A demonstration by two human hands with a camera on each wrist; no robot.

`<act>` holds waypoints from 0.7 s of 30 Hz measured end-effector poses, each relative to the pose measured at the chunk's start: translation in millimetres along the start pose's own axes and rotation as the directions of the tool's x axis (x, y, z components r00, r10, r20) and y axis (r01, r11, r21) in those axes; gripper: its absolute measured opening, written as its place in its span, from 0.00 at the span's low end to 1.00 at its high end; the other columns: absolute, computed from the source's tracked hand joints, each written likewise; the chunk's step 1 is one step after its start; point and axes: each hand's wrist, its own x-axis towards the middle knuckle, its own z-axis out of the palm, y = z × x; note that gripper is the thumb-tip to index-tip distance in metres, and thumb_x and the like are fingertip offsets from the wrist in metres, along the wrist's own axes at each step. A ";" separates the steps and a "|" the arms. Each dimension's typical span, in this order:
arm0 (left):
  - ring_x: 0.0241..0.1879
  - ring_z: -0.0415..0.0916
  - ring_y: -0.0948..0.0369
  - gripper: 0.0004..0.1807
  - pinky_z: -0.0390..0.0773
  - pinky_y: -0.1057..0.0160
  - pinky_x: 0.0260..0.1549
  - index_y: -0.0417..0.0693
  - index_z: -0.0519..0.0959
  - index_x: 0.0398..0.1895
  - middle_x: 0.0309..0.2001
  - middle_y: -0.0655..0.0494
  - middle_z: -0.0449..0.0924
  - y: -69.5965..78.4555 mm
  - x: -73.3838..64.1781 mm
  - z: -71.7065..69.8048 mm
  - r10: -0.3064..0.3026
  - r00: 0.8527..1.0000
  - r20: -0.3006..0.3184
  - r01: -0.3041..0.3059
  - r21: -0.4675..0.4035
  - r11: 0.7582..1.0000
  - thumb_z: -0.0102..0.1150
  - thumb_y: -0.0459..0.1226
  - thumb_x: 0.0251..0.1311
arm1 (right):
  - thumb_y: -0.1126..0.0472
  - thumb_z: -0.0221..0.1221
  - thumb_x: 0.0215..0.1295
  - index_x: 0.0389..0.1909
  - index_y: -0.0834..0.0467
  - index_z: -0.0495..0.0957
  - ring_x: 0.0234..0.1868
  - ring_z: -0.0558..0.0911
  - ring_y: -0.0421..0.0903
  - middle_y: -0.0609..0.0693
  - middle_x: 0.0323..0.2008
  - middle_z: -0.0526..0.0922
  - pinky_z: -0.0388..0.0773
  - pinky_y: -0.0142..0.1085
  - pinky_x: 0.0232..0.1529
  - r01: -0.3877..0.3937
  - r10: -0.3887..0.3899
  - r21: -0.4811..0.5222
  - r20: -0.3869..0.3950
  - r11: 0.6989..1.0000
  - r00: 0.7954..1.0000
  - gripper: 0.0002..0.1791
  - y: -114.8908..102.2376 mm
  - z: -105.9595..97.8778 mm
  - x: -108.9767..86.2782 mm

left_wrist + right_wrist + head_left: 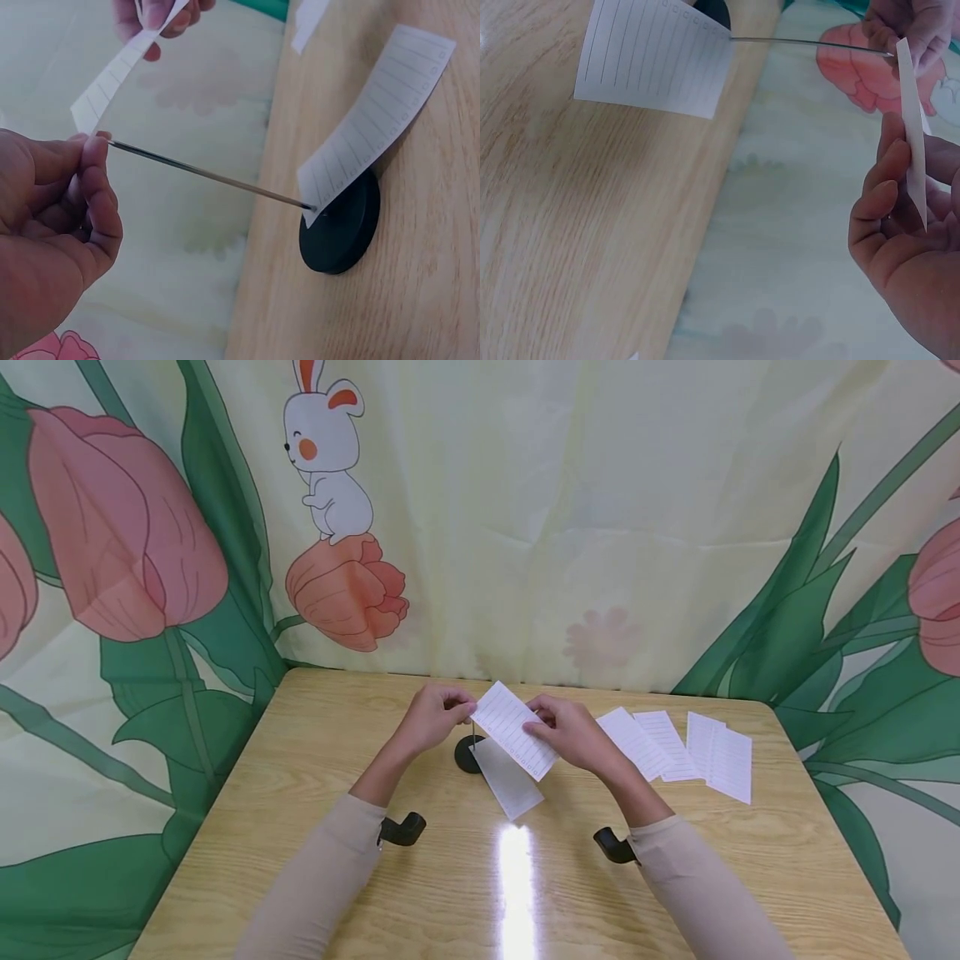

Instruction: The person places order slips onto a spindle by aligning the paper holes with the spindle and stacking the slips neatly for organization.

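Note:
Both hands hold one lined paper slip over a bill spike. The left hand pinches a corner of the slip right at the tip of the spike's thin metal rod. My right hand grips the slip's other end between thumb and fingers. The spike's round black base stands on the table. Another lined slip is pierced by the rod at one corner and lies low against the base, its free end sticking out over the table.
Several lined slips lie overlapping on the right of the wooden table. Behind the table's far edge hangs a curtain printed with tulips and a rabbit. A black wrist mount sticks out at each cuff.

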 end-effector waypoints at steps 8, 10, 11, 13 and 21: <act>0.33 0.76 0.60 0.06 0.74 0.66 0.33 0.41 0.87 0.39 0.33 0.49 0.84 -7.3 0.1 4.1 0.002 1.000 -0.006 -0.002 -0.006 1.000 0.61 0.32 0.71 | 0.62 0.65 0.71 0.51 0.61 0.83 0.33 0.84 0.41 0.54 0.39 0.89 0.81 0.37 0.36 -0.015 0.015 -0.015 0.014 1.000 1.000 0.12 0.7 0.6 0.8; 0.33 0.76 0.59 0.06 0.75 0.65 0.34 0.40 0.87 0.39 0.33 0.48 0.84 -8.8 0.2 4.8 0.000 1.000 -0.005 0.000 -0.011 1.000 0.61 0.31 0.71 | 0.62 0.65 0.71 0.52 0.61 0.82 0.34 0.84 0.41 0.54 0.40 0.89 0.81 0.36 0.36 -0.021 0.021 -0.019 0.019 1.000 1.000 0.12 1.1 0.8 1.1; 0.34 0.76 0.59 0.06 0.76 0.65 0.35 0.40 0.87 0.40 0.33 0.48 0.84 -9.3 0.1 5.0 -0.002 1.000 -0.005 0.002 -0.013 1.000 0.61 0.31 0.71 | 0.62 0.65 0.71 0.52 0.61 0.82 0.34 0.84 0.41 0.54 0.40 0.89 0.80 0.36 0.36 -0.023 0.023 -0.021 0.021 1.000 1.000 0.12 1.3 1.0 1.4; 0.34 0.76 0.59 0.06 0.77 0.65 0.36 0.40 0.87 0.40 0.33 0.49 0.84 -9.7 -0.4 5.1 -0.009 1.000 -0.005 0.009 -0.014 1.000 0.61 0.31 0.71 | 0.62 0.65 0.71 0.52 0.62 0.82 0.34 0.84 0.42 0.54 0.39 0.89 0.80 0.37 0.36 -0.023 0.023 -0.021 0.023 1.000 0.999 0.12 1.4 1.8 1.7; 0.35 0.78 0.60 0.06 0.80 0.66 0.37 0.39 0.86 0.42 0.34 0.49 0.84 -13.2 -0.8 7.2 -0.020 1.000 -0.003 0.020 -0.043 0.999 0.61 0.32 0.71 | 0.63 0.65 0.70 0.50 0.62 0.83 0.32 0.84 0.41 0.54 0.38 0.90 0.80 0.36 0.35 -0.006 0.007 -0.025 0.010 1.000 1.000 0.12 3.8 4.0 1.9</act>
